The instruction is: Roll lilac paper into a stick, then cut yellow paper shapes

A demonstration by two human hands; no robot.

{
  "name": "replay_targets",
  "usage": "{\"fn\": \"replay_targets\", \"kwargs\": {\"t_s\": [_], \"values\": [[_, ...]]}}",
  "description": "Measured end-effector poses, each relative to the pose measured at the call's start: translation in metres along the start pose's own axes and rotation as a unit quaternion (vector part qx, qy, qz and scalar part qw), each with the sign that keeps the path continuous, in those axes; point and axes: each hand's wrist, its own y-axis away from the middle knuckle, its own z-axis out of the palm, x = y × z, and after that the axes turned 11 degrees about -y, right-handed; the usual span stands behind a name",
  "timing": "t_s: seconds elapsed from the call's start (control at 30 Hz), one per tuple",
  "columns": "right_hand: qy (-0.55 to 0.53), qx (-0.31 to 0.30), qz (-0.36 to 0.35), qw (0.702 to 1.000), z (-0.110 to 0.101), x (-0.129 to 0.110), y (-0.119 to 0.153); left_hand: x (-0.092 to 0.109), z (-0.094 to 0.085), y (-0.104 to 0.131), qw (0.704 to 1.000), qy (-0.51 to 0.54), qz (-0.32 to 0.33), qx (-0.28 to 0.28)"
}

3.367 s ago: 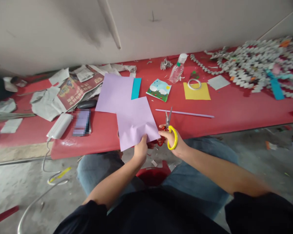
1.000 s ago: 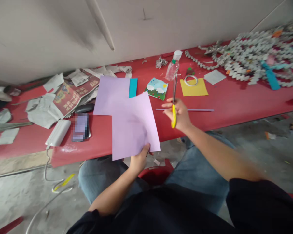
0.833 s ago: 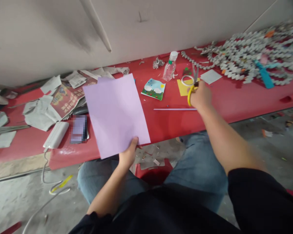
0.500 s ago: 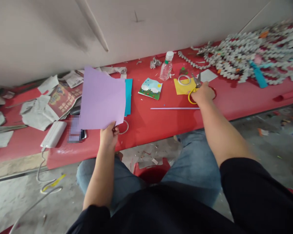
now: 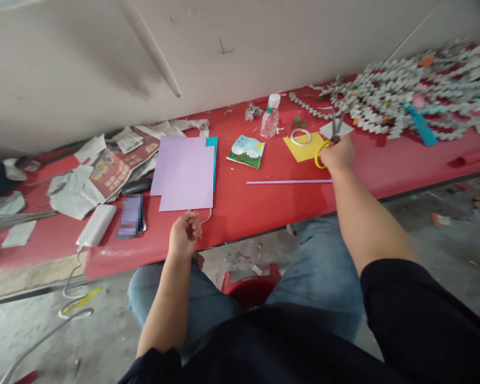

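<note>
Lilac sheet point(image 5: 187, 178) lowered, right hand point(image 5: 339, 154) at scissors point(image 5: 335, 136), newspaper point(image 5: 124, 162) (illegible)

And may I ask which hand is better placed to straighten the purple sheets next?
The left, I would say: the left hand is at the near edge of the purple sheets and appears free, while the right hand holds the scissors well over to the right.

The counter point(image 5: 232, 213) is red; the paper sheets point(image 5: 187, 181) and thin strip point(image 5: 288, 182) are plain lilac; the scissors point(image 5: 336, 133) have a yellow handle loop point(image 5: 317, 154) and silvery blades point(image 5: 336, 126); the card point(image 5: 246, 151) shows white clouds and yellow sun on pale blue above red-dotted green
</note>
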Motion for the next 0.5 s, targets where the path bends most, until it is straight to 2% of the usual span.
{"fn": "replay_targets", "kwargs": {"t_s": [0.13, 0.33, 0.5], "values": [[0.014, 0.024, -0.019, 0.999, -0.006, -0.002, 0.003, -0.008, 0.011, 0.008, 0.999, -0.018, 0.028, -0.019], [0.102, -0.044, 0.013, 0.994, -0.001, -0.017, 0.006, -0.034, 0.033, 0.011, 0.991, -0.096, 0.094, -0.016], [0.087, -0.058, 0.02, 0.994, 0.0, -0.022, 0.003, -0.042, 0.039, 0.013, 0.967, -0.216, 0.117, -0.069]]}}
